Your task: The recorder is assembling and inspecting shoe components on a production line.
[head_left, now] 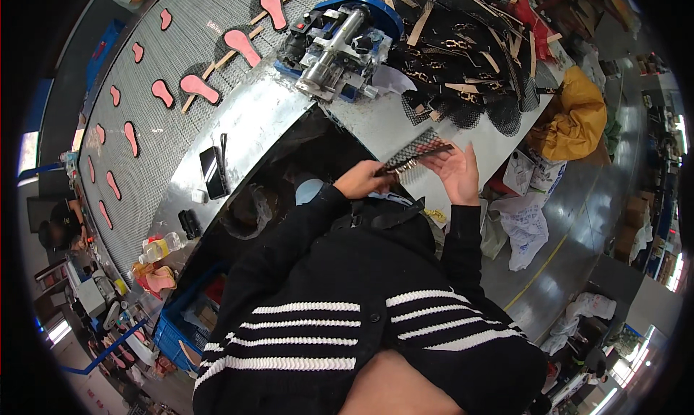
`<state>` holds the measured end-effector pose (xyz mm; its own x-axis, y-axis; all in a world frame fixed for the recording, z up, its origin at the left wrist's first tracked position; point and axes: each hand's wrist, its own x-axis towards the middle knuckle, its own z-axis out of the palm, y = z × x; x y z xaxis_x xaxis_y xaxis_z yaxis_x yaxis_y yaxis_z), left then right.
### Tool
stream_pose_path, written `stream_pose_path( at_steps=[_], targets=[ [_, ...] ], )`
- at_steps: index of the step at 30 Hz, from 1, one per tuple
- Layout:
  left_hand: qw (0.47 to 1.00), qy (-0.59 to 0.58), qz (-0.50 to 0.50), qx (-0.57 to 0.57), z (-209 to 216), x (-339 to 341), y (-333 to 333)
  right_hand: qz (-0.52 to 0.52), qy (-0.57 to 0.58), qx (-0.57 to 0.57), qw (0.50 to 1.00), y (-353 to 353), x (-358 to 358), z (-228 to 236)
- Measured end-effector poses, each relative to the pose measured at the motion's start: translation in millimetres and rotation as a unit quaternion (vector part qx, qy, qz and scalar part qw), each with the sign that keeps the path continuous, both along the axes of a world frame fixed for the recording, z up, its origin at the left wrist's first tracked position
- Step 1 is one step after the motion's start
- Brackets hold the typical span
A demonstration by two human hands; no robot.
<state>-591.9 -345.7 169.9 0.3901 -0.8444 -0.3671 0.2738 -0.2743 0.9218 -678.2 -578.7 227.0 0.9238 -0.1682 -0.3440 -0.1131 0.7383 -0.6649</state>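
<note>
A black mesh piece (pixel 422 147) with a shiny metal trim along one edge is held over the table's near edge, in front of my body. My left hand (pixel 359 179) pinches its near end, fingers closed. My right hand (pixel 460 170) is palm up with fingers stretched out by the far end of the piece; whether the fingertips touch it is hard to tell. Beyond my hands lies a pile of similar black mesh pieces (pixel 463 71) with metal buckles and tan strips. A metal machine (pixel 336 50) with a blue round top stands to the left of the pile.
Pink insole-shaped pieces (pixel 242 46) lie on a grey mesh conveyor (pixel 148 61) at left. A phone (pixel 212 172), a black case (pixel 189 224) and a bottle (pixel 160 248) rest on the metal edge. A yellow bag (pixel 575 118) and white sacks (pixel 522 223) sit at right. A blue crate (pixel 181 324) stands lower left.
</note>
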Motion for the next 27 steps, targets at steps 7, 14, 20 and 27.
stream_pose_path(
  at_steps=[7,14,20,27],
  targets=[
    [0.971,-0.211,-0.061,0.090,11,18,28,0.095,0.002,-0.418,0.903,22,18,15],
    [0.954,0.054,0.287,-0.063,26,11,30,-0.192,-0.100,-0.162,0.963,33,22,27],
    [0.888,0.178,0.272,-0.325,56,19,17,-0.004,0.016,-0.255,0.967,71,2,-25],
    [0.930,0.027,0.307,-0.198,53,54,52,0.175,-0.119,-0.107,0.971,78,22,-19]
  ],
)
